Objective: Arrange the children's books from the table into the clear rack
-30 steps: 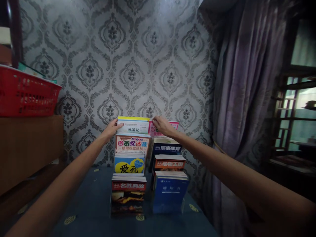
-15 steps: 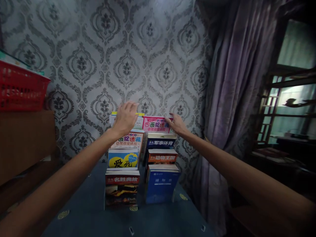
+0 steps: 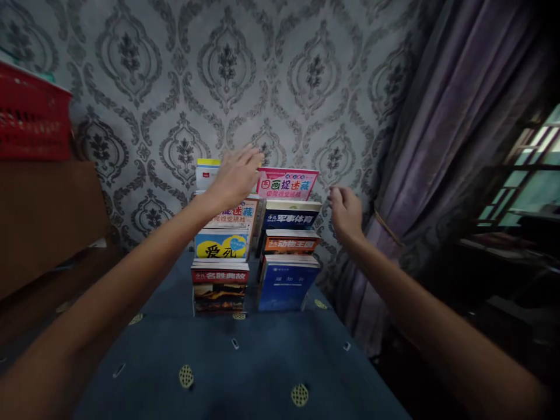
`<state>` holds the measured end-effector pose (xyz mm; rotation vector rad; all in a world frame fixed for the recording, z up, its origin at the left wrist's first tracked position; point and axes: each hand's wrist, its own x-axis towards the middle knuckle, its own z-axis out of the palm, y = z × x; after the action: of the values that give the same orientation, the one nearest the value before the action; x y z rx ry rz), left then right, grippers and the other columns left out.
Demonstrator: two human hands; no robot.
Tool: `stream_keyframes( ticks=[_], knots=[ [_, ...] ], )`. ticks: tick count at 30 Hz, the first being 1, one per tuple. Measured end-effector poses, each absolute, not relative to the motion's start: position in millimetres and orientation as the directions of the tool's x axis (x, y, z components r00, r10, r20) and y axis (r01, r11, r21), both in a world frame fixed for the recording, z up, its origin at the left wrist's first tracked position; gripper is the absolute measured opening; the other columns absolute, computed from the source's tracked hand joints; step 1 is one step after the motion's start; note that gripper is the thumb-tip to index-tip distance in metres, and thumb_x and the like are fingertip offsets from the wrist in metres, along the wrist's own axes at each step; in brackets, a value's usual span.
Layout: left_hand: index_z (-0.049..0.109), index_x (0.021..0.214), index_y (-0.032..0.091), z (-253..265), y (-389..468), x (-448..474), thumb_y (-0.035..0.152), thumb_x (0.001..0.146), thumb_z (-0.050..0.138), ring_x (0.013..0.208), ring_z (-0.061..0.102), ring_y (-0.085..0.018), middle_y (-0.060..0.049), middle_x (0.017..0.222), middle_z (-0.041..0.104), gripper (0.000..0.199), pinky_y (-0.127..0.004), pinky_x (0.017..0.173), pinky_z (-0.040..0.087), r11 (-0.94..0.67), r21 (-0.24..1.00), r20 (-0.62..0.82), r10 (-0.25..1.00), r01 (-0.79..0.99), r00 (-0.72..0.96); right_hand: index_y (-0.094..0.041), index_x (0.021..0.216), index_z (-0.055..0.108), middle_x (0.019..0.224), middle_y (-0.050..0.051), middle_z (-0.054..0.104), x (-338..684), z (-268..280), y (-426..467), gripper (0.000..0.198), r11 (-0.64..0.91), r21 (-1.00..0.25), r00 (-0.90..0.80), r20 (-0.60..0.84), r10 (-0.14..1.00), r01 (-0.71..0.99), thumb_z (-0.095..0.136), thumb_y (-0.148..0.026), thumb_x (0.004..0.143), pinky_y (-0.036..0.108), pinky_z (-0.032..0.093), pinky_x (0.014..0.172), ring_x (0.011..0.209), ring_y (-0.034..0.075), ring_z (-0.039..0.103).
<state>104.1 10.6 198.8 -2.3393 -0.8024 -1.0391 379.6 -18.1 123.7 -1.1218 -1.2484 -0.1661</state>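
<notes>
Two rows of upright books stand one behind another. My left hand (image 3: 238, 175) is over the back of the left row, fingers stretched out and slightly blurred. It hides part of a white book with a yellow top (image 3: 207, 172); I cannot tell whether it touches it. Before it are a picture-puzzle book (image 3: 238, 216), a blue-and-yellow book (image 3: 219, 245) and a red-topped book (image 3: 220, 286). My right hand (image 3: 346, 211), loosely bent and holding nothing, is right of the pink book (image 3: 289, 184). Nearer in that row are a military sports book (image 3: 291, 218), an orange book (image 3: 291, 244) and a blue booklet (image 3: 286, 286).
The books stand on a table with a dark blue patterned cloth (image 3: 245, 379), against a grey patterned wall (image 3: 227, 70). At the left a red basket (image 3: 35, 116) sits on a brown box (image 3: 48, 216). A purple curtain (image 3: 437, 163) hangs at the right.
My right hand has moved off the pink book to the right, uncovering its corner. My left hand stays over the back left books. The view has tilted down, showing more tablecloth.
</notes>
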Motion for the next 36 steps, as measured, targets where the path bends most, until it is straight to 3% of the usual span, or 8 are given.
stream_keyframes(
  ticks=[2, 6, 11, 13, 16, 20, 25, 36],
  knots=[
    [0.043, 0.141, 0.015, 168.2, -11.2, 72.8, 0.03, 0.1, 0.035, 0.143, 0.034, -0.024, -0.014, 0.15, 0.044, 0.045, -0.048, 0.119, 0.025, -0.771, -0.029, 0.842, 0.324, 0.636, 0.431, -0.021, 0.104, 0.065, 0.108, 0.012, 0.068, 350.1, 86.8, -55.6, 0.042, 0.511, -0.537, 0.37, 0.84, 0.397, 0.672, 0.039, -0.053, 0.094, 0.044, 0.046, 0.097, 0.106, 0.026, 0.059],
    [0.042, 0.142, 0.019, 75.4, -42.9, 18.4, 0.041, 0.099, 0.038, 0.138, 0.042, -0.023, -0.011, 0.147, 0.048, 0.049, -0.042, 0.118, 0.03, -0.748, 0.407, 0.86, 0.508, 0.524, 0.057, -0.028, 0.116, 0.067, 0.124, 0.007, 0.067, 269.5, -6.0, -109.8, 0.039, 0.589, -0.65, 0.11, 0.711, 0.695, 0.479, 0.049, -0.051, 0.091, 0.046, 0.041, 0.108, 0.119, 0.027, 0.058],
    [0.044, 0.141, 0.019, -34.3, -36.4, -0.2, 0.058, 0.096, 0.034, 0.142, 0.039, -0.024, -0.013, 0.152, 0.043, 0.06, -0.041, 0.117, 0.032, -0.383, 0.919, 0.394, 0.895, 0.089, -0.208, -0.026, 0.144, 0.048, 0.151, 0.005, 0.046, 202.0, -75.6, -97.1, 0.064, 0.408, -0.901, 0.175, 0.43, 0.885, 0.151, 0.052, -0.058, 0.089, 0.047, 0.026, 0.12, 0.142, 0.025, 0.038],
    [0.043, 0.142, 0.018, -58.1, -29.5, 4.8, 0.063, 0.095, 0.031, 0.142, 0.039, -0.025, -0.013, 0.154, 0.041, 0.067, -0.042, 0.115, 0.036, -0.286, 0.957, 0.275, 0.947, -0.044, -0.164, -0.024, 0.146, 0.045, 0.153, 0.006, 0.044, 191.4, -80.8, -82.2, 0.068, 0.394, -0.914, 0.224, 0.405, 0.886, 0.093, 0.049, -0.06, 0.089, 0.047, 0.026, 0.12, 0.143, 0.026, 0.036],
    [0.047, 0.141, 0.02, -73.5, -27.4, 15.3, 0.069, 0.093, 0.028, 0.14, 0.043, -0.024, -0.01, 0.149, 0.049, 0.071, -0.041, 0.114, 0.038, -0.325, 0.938, 0.316, 0.945, -0.124, -0.084, -0.022, 0.142, 0.05, 0.147, 0.007, 0.052, 184.6, -79.8, -68.0, 0.067, 0.392, -0.917, 0.271, 0.398, 0.876, 0.079, 0.047, -0.062, 0.089, 0.045, 0.031, 0.117, 0.139, 0.027, 0.043],
    [0.054, 0.136, 0.023, -78.9, -35.2, 24.3, 0.071, 0.091, 0.031, 0.143, 0.038, -0.023, -0.005, 0.148, 0.051, 0.07, -0.038, 0.12, 0.03, -0.365, 0.929, 0.358, 0.929, -0.065, -0.098, -0.02, 0.139, 0.053, 0.141, 0.008, 0.058, 179.6, -81.5, -65.4, 0.065, 0.385, -0.918, 0.316, 0.393, 0.864, 0.091, 0.046, -0.06, 0.089, 0.043, 0.035, 0.114, 0.135, 0.026, 0.047],
    [0.043, 0.146, 0.024, -84.8, -37.8, 33.1, 0.069, 0.092, 0.034, 0.151, 0.018, -0.02, -0.003, 0.159, 0.033, 0.071, -0.035, 0.124, 0.016, -0.317, 0.948, 0.317, 0.935, 0.029, -0.158, -0.02, 0.139, 0.053, 0.141, 0.008, 0.057, 173.4, -85.1, -66.1, 0.061, 0.396, -0.913, 0.351, 0.404, 0.844, 0.098, 0.046, -0.056, 0.091, 0.042, 0.036, 0.113, 0.132, 0.025, 0.05],
    [0.038, 0.149, 0.023, -78.7, -28.6, 29.0, 0.072, 0.091, 0.032, 0.15, 0.023, -0.022, -0.005, 0.16, 0.031, 0.076, -0.037, 0.124, 0.016, -0.373, 0.927, 0.373, 0.918, 0.026, -0.131, -0.024, 0.136, 0.056, 0.145, 0.006, 0.053, 186.2, -83.2, -61.0, 0.059, 0.41, -0.905, 0.359, 0.421, 0.833, 0.111, 0.047, -0.06, 0.09, 0.041, 0.032, 0.117, 0.136, 0.025, 0.047]
  ],
)
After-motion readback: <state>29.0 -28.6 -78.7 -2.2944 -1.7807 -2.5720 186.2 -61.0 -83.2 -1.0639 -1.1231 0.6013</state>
